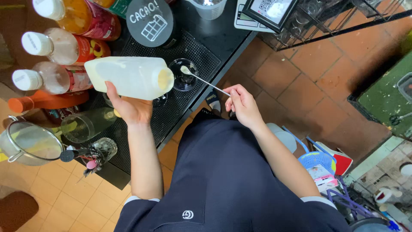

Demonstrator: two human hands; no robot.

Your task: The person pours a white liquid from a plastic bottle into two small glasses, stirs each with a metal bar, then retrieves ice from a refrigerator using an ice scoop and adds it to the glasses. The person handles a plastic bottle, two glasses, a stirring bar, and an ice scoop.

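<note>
While my left hand grips the tipped jug over the mat and my right pinches the spoon above the glass, I judge 1 overtilt could miss the glass.

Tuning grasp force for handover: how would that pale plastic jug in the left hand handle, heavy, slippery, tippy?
The plastic jug is probably light: it looks mostly empty, with only pale residue on its walls. Its open mouth is tilted sideways toward the glass, so any liquid left would likely spill. The left hand wraps its flat side, suggesting a steady grip; the wall may flex if squeezed.
</note>
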